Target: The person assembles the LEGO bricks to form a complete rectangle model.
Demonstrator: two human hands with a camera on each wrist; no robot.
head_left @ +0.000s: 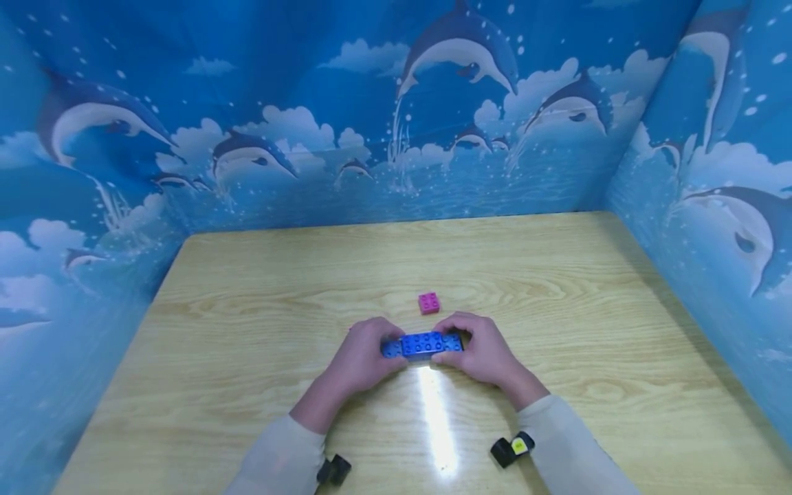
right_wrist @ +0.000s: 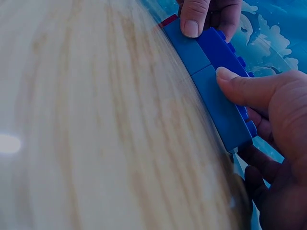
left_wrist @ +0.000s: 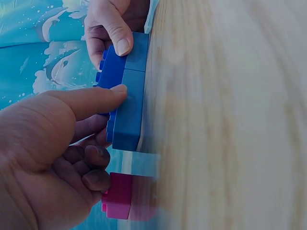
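Observation:
Two lighter blue toy bricks, one on the left (head_left: 392,349) and one on the right (head_left: 453,342), lie end to end on the table. A darker blue brick (head_left: 422,342) sits studs-up on top, bridging their seam, as the left wrist view also shows. My left hand (head_left: 365,352) pinches the left part of this blue assembly between thumb and fingers. With thumb and fingers, my right hand (head_left: 484,349) pinches its right part. Just beyond the blue bricks stands a small pink brick (head_left: 429,303), untouched in the head view. Fingers hide some of the blue studs.
The wood-grain table (head_left: 266,295) spreads out on all sides of the hands. Dolphin-printed blue curtains (head_left: 346,89) enclose its back and sides. Dark camera mounts on the left wrist (head_left: 334,470) and right wrist (head_left: 512,448) hang close over the tabletop.

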